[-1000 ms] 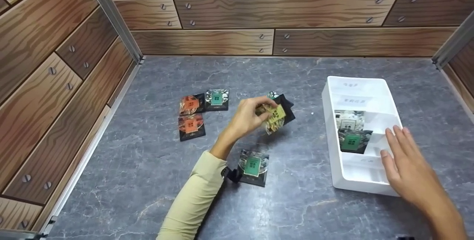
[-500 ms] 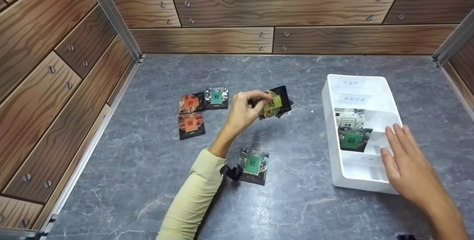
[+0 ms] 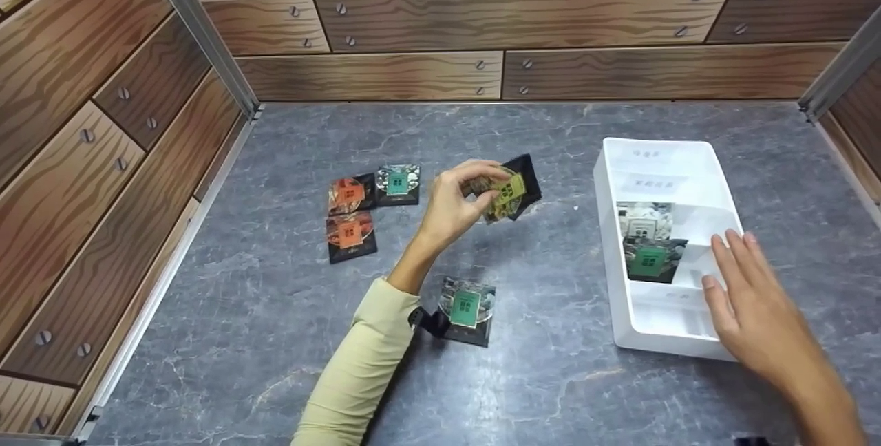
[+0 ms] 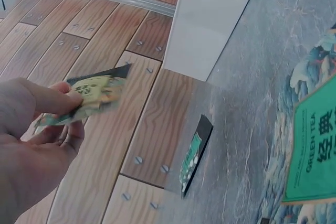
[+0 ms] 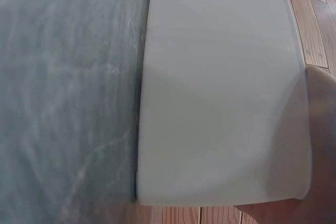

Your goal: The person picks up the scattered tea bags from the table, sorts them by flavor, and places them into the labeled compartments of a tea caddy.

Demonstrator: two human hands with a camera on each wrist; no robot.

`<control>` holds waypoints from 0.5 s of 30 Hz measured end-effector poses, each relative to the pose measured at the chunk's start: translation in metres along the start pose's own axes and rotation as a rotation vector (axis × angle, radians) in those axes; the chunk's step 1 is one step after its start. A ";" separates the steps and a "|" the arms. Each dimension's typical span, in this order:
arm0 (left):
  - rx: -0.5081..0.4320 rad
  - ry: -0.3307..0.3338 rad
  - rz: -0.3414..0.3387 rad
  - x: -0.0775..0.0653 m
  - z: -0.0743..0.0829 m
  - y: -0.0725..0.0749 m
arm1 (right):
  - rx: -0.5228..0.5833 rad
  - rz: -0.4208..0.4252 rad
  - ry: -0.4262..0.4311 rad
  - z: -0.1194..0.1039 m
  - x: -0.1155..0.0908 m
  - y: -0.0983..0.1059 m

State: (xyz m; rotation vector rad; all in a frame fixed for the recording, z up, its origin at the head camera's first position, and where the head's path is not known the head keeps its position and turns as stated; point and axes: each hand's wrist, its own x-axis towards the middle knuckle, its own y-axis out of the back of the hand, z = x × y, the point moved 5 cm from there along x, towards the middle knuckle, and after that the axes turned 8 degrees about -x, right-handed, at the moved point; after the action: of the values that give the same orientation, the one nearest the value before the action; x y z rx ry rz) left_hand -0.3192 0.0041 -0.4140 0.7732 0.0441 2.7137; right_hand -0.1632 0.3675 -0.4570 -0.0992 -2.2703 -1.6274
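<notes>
My left hand (image 3: 454,202) pinches a tea sachet (image 3: 508,188) with a yellow label between thumb and fingers, raised over the table. In the left wrist view, a sachet with a green label and white flowers (image 4: 194,153) lies on the tabletop; the held one hides most of it from the head view. Near my left wrist lies a green tea sachet (image 3: 465,310). My right hand (image 3: 764,308), fingers straight, rests on the right edge of the white divided box (image 3: 609,253). The box's long side wall (image 5: 220,87) fills much of the right wrist view.
One compartment of the box holds a white-labelled sachet (image 3: 643,222) and a green-labelled one (image 3: 650,260). At left, two orange-labelled sachets (image 3: 349,232) lie beside a green-labelled one (image 3: 398,184). Wood-patterned walls (image 3: 413,74) border the grey marbled table (image 3: 275,336).
My left hand has raised the yellow-labelled sachet from the pile and drawn it slightly back to the left, turning it a little. The right hand stays on the box edge.
</notes>
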 end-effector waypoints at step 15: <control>0.153 -0.084 0.137 0.001 0.011 0.008 | 0.015 0.026 0.012 -0.001 0.000 0.000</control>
State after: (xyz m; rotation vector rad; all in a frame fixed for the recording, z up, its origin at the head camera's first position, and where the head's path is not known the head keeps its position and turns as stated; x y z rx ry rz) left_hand -0.3171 -0.0042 -0.4035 0.9670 0.1887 2.8279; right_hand -0.1628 0.3670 -0.4572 -0.1155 -2.2622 -1.5939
